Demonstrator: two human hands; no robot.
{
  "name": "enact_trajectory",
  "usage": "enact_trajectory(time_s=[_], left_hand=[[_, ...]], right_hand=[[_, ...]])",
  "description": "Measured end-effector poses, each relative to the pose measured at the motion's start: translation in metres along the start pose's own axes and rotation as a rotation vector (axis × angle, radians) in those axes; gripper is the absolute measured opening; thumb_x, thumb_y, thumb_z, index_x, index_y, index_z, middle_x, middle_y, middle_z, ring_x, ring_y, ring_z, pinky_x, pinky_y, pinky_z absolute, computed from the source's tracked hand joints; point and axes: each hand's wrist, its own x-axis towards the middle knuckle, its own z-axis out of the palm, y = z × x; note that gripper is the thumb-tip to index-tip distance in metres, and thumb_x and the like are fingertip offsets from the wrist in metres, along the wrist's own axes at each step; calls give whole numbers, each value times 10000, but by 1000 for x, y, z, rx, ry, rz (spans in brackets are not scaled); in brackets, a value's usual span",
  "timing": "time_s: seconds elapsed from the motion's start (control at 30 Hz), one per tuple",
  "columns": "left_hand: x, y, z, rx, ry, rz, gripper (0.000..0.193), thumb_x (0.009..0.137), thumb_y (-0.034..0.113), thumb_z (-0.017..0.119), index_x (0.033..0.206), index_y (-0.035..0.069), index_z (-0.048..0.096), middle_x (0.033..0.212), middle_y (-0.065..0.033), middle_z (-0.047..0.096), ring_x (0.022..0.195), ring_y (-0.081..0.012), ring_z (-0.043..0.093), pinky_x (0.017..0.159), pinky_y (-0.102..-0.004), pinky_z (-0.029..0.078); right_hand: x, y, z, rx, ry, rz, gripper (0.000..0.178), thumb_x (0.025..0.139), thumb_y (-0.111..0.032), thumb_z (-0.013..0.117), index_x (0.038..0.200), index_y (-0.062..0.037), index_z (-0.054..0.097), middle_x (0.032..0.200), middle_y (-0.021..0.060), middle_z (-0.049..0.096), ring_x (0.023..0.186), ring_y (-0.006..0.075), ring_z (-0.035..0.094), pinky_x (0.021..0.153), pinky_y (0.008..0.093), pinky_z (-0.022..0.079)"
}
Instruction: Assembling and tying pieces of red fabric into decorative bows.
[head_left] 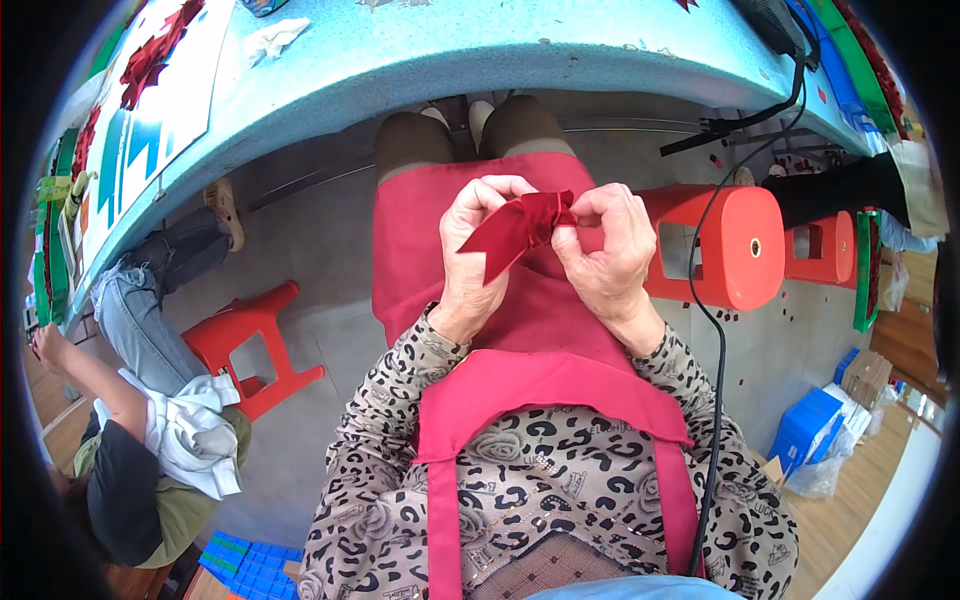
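Note:
Above my lap, a dark red ribbon bow [522, 228] is held between both hands. Its pointed tail hangs down to the left, in front of my left palm. My left hand [472, 250] is closed on the bow's left side, its fingers partly behind the ribbon. With thumb and index finger, my right hand [610, 245] pinches the bow's right end. A red apron [420, 240] covers my lap beneath the hands.
A light blue table [420, 65] curves across the front, with red ribbon pieces [150, 65] at its left. Red stools [752, 248] stand to the right and another red stool [250, 335] to the left, beside a seated person [150, 440]. A black cable [722, 360] hangs at the right.

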Motion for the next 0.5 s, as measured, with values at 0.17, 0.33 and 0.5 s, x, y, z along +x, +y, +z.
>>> enact_trajectory(time_s=[0.17,0.33,0.5], left_hand=[[4,1,2,135,-24,56,160,809,-27,631,797,27,481,988,-99,564,855,-128,574,727,-246,510],[8,1,9,309,-66,207,168,804,-42,628,796,32,478,986,-95,559,844,-124,570,713,-244,509],[11,0,17,-4,53,63,170,805,-50,626,790,35,480,974,-92,564,838,-116,564,710,-241,506]], right_hand=[[2,1,7,389,-2,263,153,768,-38,628,863,-15,511,743,40,539,665,126,536,621,258,446],[4,-3,12,653,37,521,188,699,-45,635,835,-33,506,701,60,532,621,215,542,597,330,428],[18,11,4,15,90,-103,187,712,-27,653,834,-21,512,743,90,550,611,209,529,582,295,441]])
